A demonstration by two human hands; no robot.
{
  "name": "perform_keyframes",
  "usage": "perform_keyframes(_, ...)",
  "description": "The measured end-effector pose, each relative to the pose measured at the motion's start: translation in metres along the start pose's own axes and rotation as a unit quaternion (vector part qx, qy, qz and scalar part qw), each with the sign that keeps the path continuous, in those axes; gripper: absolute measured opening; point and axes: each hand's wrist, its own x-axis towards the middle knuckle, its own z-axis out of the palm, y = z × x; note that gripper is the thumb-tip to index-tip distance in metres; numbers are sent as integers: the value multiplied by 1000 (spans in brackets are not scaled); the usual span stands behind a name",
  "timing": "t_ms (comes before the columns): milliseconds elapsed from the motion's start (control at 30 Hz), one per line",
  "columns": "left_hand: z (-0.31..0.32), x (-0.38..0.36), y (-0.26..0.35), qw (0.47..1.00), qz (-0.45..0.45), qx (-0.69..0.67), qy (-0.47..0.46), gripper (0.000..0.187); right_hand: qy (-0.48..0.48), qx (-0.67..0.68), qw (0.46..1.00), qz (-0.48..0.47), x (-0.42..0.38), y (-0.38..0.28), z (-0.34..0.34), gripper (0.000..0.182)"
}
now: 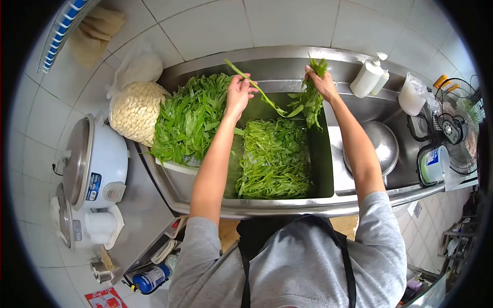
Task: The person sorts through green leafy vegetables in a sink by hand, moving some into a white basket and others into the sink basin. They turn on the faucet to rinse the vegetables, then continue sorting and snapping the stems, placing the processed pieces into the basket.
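Observation:
Above the sink basin [322, 154], my left hand [239, 94] pinches a long green water spinach stem [264, 97], whose lower end hangs toward the right. My right hand [321, 83] is closed around a leafy bunch of water spinach [310, 105], its leaves drooping over the basin's far right side. Cut green stems and leaves [275, 161] fill much of the basin below both hands. To the left, a big heap of leafy water spinach [190, 115] rises from a white tray [177, 167], close to my left forearm.
A bag of pale peeled cloves or beans [137, 113] leans beside the heap. Rice cooker [105, 159] stands left. On the right are pump bottles [365, 77], an upturned metal bowl [377, 146] in the second basin, and a fan [457, 128]. The sink's front rim [287, 210] runs before me.

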Motion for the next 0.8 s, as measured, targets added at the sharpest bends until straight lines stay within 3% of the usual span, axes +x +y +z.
perform_keyframes(67, 8, 4, 0, 999, -11, 32, -14, 23, -57, -32, 998, 26, 6, -19, 5, 37)
perform_keyframes(167, 25, 1, 2, 992, -34, 51, -112, 26, -113, -21, 992, 44, 6, -42, 19, 38)
perform_keyframes(267, 34, 7, -13, 979, -54, 69, -183, 27, -146, -28, 989, -19, 12, -46, 34, 38)
perform_keyframes(367, 37, 1, -15, 975, -109, 24, -195, 27, -249, 20, 967, 47, 20, -36, 41, 36)
perform_keyframes(500, 28, -6, -25, 964, -171, -36, -198, 28, -256, 85, 960, 76, 26, -22, 48, 37)
perform_keyframes(800, 15, -22, -36, 946, -209, -5, -246, 25, -214, 28, 969, 119, 40, 3, 52, 46)
